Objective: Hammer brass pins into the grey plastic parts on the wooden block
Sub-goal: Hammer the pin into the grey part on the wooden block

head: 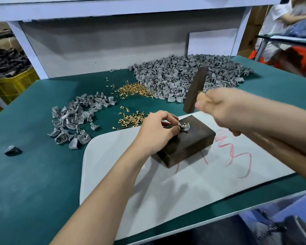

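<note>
A grey part (184, 128) is held on top of the wooden block (193, 144) by the left hand (157, 132), whose fingers (175, 128) are pinched on its near edge. A brass pin (184, 123) is seen standing upright in it. The hammer (195, 89) is gripped by the right hand (223, 106), fingers wrapped round the handle, and its blurred head is raised above and behind the block. The blow is best brought straight down on the pin's head, so that the pin is not bent or kicked sideways. As the pinching fingers lie just beside the pin, a short, light first tap is advised, with the part pressed flat against the block. Harder strokes can be given once the pin is seated. Spare pins (131, 119) and spare parts (74, 119) are heaped within reach on the bench (34, 174).
</note>
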Motion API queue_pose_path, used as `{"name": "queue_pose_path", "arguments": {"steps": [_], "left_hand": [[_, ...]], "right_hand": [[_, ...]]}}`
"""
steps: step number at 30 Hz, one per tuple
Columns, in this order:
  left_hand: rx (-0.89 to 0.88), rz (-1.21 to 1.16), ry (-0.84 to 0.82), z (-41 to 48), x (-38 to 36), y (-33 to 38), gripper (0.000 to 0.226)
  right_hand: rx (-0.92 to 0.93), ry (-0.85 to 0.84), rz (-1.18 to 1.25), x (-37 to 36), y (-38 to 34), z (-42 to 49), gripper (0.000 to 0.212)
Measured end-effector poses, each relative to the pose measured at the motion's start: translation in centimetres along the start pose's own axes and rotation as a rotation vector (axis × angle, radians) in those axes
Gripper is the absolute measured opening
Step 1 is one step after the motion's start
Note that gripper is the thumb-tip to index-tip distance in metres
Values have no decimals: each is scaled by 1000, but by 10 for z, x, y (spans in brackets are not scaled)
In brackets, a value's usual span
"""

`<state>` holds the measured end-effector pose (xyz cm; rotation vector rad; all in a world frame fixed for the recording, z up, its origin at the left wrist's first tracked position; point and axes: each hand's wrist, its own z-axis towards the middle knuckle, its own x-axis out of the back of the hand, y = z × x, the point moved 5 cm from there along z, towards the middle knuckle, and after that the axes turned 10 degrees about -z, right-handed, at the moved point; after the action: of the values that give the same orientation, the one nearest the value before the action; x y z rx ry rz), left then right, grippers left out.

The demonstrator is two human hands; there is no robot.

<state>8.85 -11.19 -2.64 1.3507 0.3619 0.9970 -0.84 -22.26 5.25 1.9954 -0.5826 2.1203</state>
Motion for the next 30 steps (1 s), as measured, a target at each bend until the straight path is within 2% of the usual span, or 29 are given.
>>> {"name": "queue_pose_path", "arguments": {"steps": [2, 4, 8, 11, 15, 17, 20, 23, 25, 27, 30], "left_hand": [[-3, -18, 5, 1, 1, 0, 26], [5, -28, 0, 0, -1, -1, 25], [-4, -26, 8, 1, -1, -1, 27], [2, -26, 8, 0, -1, -2, 27], [-12, -20, 15, 1, 0, 0, 27], [-7, -9, 13, 0, -2, -1, 26], [-6, -7, 17, 0, -1, 0, 23], [0, 11, 26, -1, -2, -1, 16], [4, 0, 33, -1, -2, 0, 13], [12, -12, 44, -1, -1, -1, 14], [39, -29, 62, -1, -2, -2, 11]], "right_hand": [[1, -1, 30, 1, -2, -2, 31], [-26, -76, 10, -9, -3, -8, 30], [-11, 18, 43, 1, -3, -8, 34], [-70, -57, 111, -8, -5, -10, 33], [-36, 1, 69, -8, 0, -10, 37], [-65, -44, 81, -10, 2, -12, 37], [-36, -7, 104, -8, -1, -8, 37], [-76, -95, 125, -9, -2, -5, 39], [-71, -59, 268, -5, 6, 1, 37], [-64, 55, 450, 3, 19, 10, 36], [-119, -12, 706, 0, 32, 21, 32]]}}
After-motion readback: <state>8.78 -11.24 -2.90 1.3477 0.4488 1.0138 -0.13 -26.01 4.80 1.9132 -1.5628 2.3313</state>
